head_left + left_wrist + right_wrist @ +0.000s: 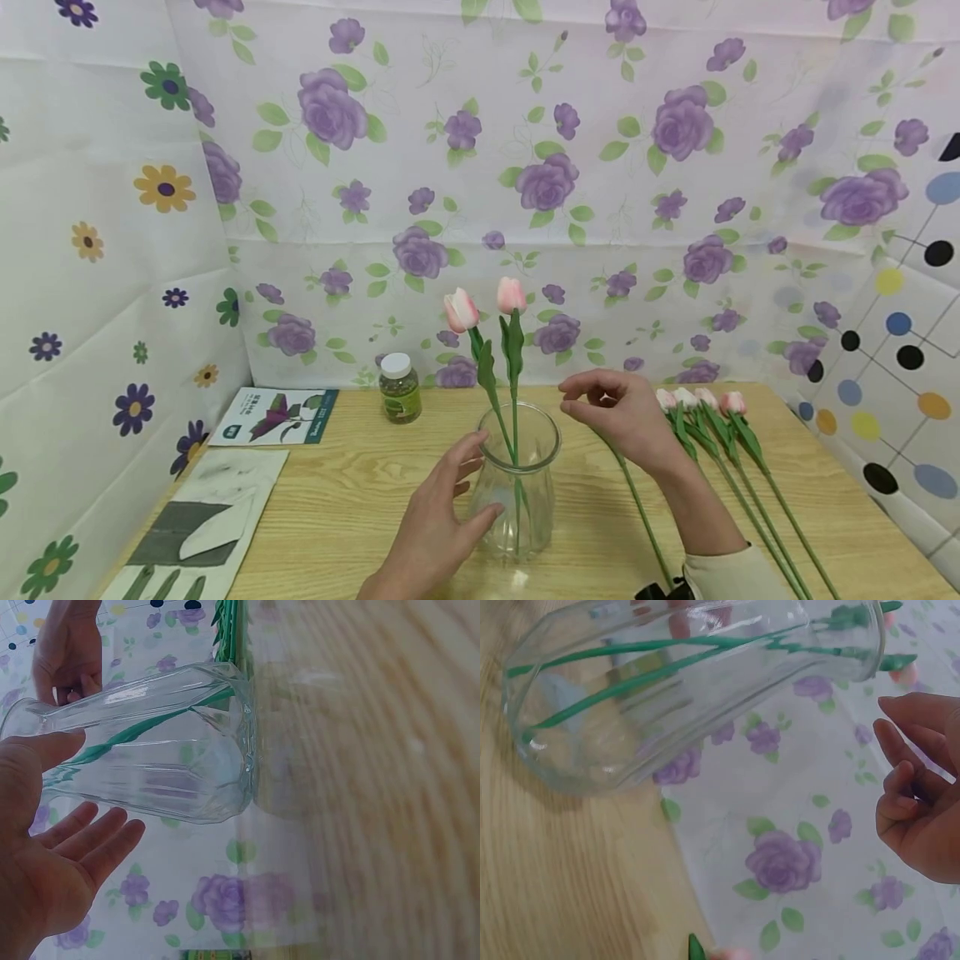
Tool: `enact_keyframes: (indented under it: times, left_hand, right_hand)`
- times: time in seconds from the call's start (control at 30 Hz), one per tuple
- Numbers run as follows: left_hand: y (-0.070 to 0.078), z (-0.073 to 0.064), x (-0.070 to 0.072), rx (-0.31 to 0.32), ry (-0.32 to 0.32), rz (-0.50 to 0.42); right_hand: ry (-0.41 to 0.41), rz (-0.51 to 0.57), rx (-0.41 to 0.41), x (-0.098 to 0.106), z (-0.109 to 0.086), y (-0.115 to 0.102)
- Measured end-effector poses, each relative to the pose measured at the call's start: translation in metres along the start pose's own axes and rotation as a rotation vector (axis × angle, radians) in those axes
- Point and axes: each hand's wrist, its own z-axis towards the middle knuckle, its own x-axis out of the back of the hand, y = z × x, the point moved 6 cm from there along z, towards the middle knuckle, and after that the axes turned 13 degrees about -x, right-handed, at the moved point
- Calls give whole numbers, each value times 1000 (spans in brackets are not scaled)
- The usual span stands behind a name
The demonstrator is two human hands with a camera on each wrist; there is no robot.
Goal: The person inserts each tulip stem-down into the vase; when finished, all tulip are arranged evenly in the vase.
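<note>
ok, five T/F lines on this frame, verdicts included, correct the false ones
1. Two tulips stand in the glass vase. True.
2. In the head view, the jar is left of the glass vase. True.
3. The jar's white lid is off. False: it is on the jar.
4. Every tulip is in the glass vase. False: more tulips lie on the table, right of the glass vase in the head view.
5. The right hand grips the jar. False: it holds nothing.
</note>
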Motion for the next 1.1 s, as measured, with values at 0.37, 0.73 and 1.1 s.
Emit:
enact_keyframes:
  times: [0.37,0.73,1.1]
  left_hand:
    - [0,1,1,6,22,9]
    - [-1,1,1,21,12,-11]
    - [0,1,0,19,-4,-6]
  right_hand:
    - [6,-28,-74,22,1,51]
    - [-22,-64,-187,38,-2,97]
    - [-81,-176,-319,39,-9,126]
